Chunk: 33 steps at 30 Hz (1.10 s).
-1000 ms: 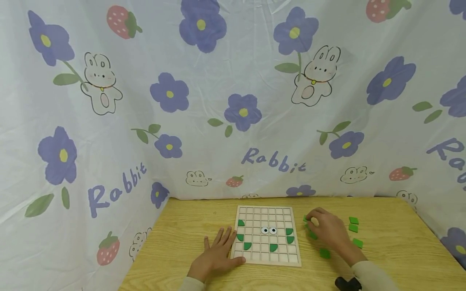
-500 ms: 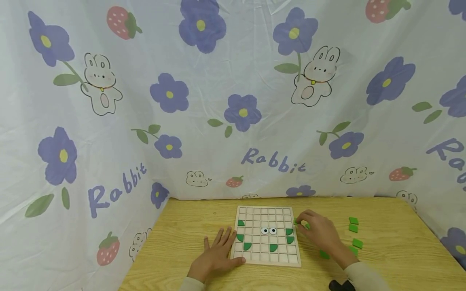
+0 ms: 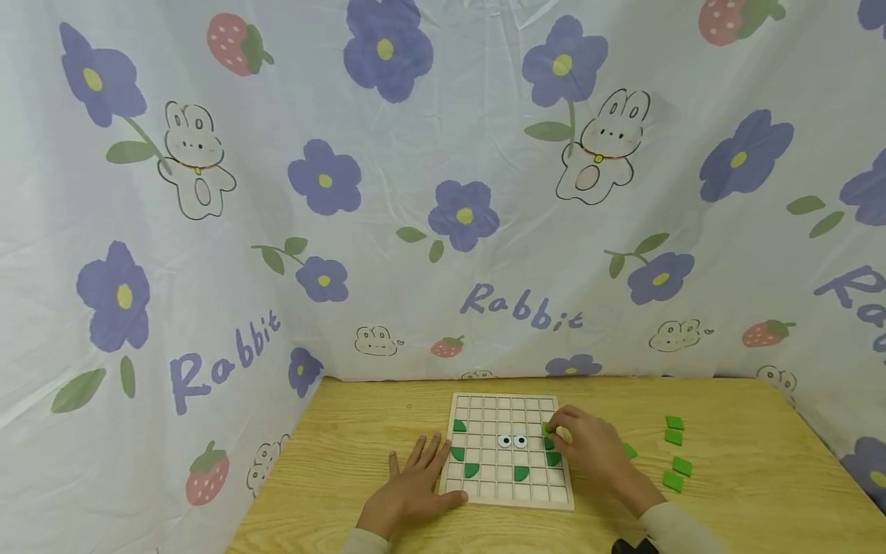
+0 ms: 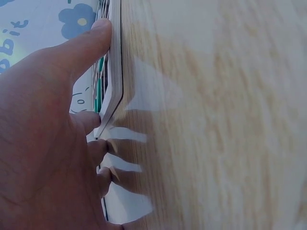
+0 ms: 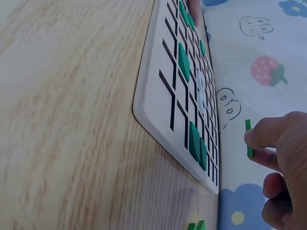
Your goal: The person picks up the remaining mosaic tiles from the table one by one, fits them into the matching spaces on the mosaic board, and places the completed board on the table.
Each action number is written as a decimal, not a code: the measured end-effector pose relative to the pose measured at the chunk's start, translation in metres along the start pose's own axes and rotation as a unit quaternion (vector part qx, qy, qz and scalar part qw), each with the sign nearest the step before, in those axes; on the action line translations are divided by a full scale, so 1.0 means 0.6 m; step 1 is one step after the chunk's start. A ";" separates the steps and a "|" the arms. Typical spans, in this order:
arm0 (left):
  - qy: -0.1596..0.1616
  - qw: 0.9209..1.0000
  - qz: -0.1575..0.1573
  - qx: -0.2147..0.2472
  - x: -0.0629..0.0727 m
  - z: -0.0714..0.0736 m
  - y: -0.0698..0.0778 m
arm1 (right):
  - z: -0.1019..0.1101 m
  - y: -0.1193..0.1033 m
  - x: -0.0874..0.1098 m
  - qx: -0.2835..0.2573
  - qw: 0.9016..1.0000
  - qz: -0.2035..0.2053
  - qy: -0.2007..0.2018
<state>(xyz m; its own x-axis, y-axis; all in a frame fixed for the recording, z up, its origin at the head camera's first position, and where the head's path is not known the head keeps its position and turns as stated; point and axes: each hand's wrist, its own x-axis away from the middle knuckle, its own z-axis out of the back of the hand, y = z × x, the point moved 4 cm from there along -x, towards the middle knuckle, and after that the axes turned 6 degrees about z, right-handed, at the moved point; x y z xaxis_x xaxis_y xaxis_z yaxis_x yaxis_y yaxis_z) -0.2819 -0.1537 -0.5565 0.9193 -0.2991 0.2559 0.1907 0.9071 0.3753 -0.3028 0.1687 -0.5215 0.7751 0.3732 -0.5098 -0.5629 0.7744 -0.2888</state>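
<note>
A pale wooden grid board (image 3: 508, 505) lies on the table, holding several dark green quarter-round pieces (image 3: 471, 470) and two round eye pieces (image 3: 504, 441). My left hand (image 3: 410, 491) rests at the board's left side with spread fingers; in the left wrist view its thumb (image 4: 98, 36) touches the board's edge. Between thumb and fingertips, my right hand (image 3: 594, 452) pinches a thin green square tile (image 5: 249, 139) near the board's right side. In the right wrist view the tile stands on edge, apart from the board. The right hand hides part of the board's right rim.
Several loose green tiles (image 3: 673, 437) lie on the wooden table (image 3: 754, 492) to the right, with another tile (image 3: 629, 451) just beyond my right hand. A printed curtain (image 3: 388, 308) hangs behind the table. Something black (image 3: 633, 547) sits by the right sleeve.
My right hand has moved left from the loose tiles to the board's right side, carrying the green tile. Tiles it covered now show. The left hand stays in place.
</note>
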 end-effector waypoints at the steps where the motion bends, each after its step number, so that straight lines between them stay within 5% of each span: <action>1: 0.000 1.000 0.000 0.001 0.000 0.000 0.000 | -0.001 -0.002 0.000 -0.001 1.000 0.002 0.000; 14: 0.010 1.000 -0.001 -0.003 0.003 0.003 0.004 | -0.032 -0.003 -0.003 -0.004 0.999 -0.013 -0.034; 33: 0.000 1.000 0.007 -0.007 -0.001 0.003 0.003 | -0.062 -0.005 0.005 0.041 0.997 0.039 -0.049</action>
<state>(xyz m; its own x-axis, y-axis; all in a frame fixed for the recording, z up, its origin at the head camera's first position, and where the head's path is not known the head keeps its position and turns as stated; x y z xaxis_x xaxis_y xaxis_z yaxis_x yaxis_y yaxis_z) -0.2826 -0.1523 -0.5543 0.9221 -0.2856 0.2612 0.1815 0.9152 0.3597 -0.3093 0.1484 -0.5523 0.7563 0.4788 -0.4459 -0.6006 0.7783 -0.1830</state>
